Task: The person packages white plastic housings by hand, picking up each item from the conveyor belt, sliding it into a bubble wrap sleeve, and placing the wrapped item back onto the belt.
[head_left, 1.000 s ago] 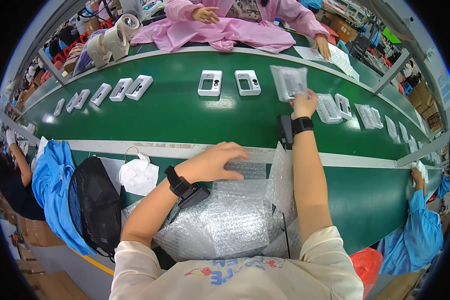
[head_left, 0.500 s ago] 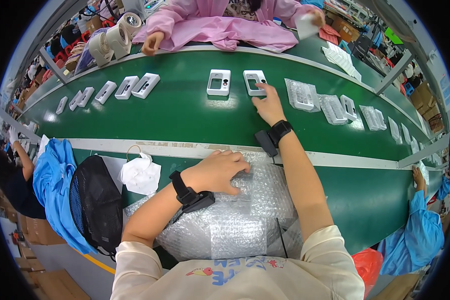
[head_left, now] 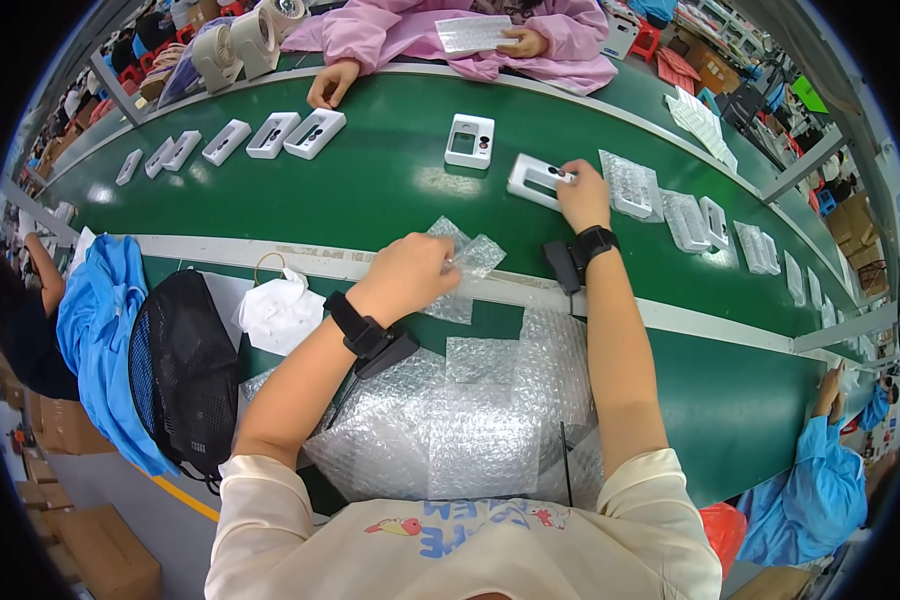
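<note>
My left hand is closed on a small clear bubble-wrap bag, lifted above the near edge of the green belt. Farther right, my right hand grips the right end of a white plastic housing with a rectangular cutout; the housing is tilted. Another white housing lies on the belt, left of and beyond the held one. Below my hands, a pile of flat bubble-wrap bags covers the bench in front of my body.
More white housings lie along the belt's left. Bubble-wrapped housings are on its right. A black mesh bag, blue cloth and crumpled white paper lie left of the bags. Across the belt, a person in pink holds a sheet.
My left hand has picked a bubble-wrap bag off the pile and raised it. My right hand has taken hold of the housing, tilting it and shifting it right. The person opposite reaches onto the belt.
</note>
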Tool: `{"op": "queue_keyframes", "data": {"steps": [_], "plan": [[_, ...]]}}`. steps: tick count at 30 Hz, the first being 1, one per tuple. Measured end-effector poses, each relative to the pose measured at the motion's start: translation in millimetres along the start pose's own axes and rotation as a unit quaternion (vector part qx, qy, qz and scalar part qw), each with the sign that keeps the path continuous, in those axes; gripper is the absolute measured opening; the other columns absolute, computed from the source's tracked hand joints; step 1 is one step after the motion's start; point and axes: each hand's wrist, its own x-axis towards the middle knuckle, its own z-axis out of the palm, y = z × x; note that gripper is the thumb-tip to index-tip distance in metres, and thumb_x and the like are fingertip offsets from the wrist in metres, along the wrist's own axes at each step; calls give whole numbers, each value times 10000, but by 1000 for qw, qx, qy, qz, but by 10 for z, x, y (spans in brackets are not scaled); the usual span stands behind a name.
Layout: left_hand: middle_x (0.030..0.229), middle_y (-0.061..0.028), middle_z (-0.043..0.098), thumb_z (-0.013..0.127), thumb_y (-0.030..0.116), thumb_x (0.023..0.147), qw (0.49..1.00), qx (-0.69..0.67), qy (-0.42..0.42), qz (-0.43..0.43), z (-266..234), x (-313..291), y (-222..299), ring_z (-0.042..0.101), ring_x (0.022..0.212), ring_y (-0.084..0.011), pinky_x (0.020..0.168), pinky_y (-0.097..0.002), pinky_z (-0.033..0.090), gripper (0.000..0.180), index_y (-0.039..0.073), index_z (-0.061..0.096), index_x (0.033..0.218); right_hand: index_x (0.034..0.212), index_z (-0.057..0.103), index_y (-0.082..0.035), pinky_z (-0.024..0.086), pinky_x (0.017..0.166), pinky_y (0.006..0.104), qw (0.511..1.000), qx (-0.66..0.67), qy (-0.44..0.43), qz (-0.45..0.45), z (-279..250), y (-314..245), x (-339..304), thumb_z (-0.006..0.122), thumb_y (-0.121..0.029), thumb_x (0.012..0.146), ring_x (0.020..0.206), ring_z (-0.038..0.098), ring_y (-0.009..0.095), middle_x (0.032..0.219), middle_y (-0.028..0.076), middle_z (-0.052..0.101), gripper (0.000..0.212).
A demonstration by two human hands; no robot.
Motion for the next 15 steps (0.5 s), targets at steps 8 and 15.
{"op": "queue_keyframes", "data": {"steps": [8,15], "plan": [[691,-138,579,592,230,769,994,-39,77,67,22,-39,-82,571,692,-297,667,-358,461,273,40,563,963,931,565,-60,461,659,335,986,-122,92,-65,50,313,84,567,-41,655,718,588,270,731,122,587,277],[691,-140,588,564,300,806,1000,2,-19,7,-137,-74,-123,579,672,-301,630,-376,452,281,40,575,910,982,490,-73,442,551,281,997,62,-40,-12,37,-255,-65,590,-33,682,603,551,169,741,74,583,319]]}}
